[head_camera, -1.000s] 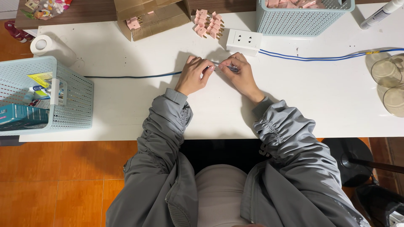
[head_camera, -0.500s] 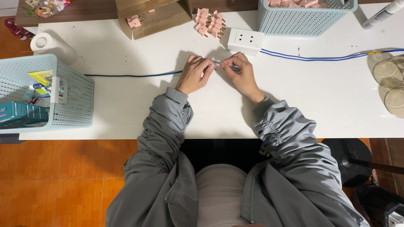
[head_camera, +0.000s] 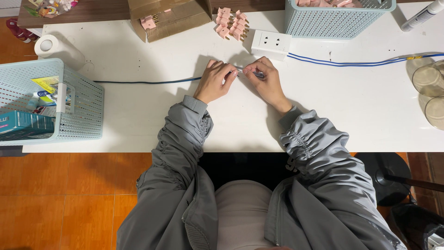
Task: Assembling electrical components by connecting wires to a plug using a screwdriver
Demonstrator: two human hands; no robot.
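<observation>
Head view: left hand [head_camera: 214,83] pinched closed on dark blue cable [head_camera: 148,82] at table [head_camera: 138,120] centre. Right hand [head_camera: 266,83] fingers closed on small metallic tool [head_camera: 252,72], tip touching cable end. White socket block [head_camera: 271,44] just beyond hands; pink plugs [head_camera: 232,23] farther.

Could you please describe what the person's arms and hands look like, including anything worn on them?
Both arms are covered by long sleeves of a grey, slightly shiny jacket, puffy and heavily creased, with gathered elastic seams near the wrists and ribbed grey cuffs. The left hand and right hand are bare: no gloves. No rings, watch or bracelets are visible. The jacket hangs open over a pale ribbed top.
</observation>
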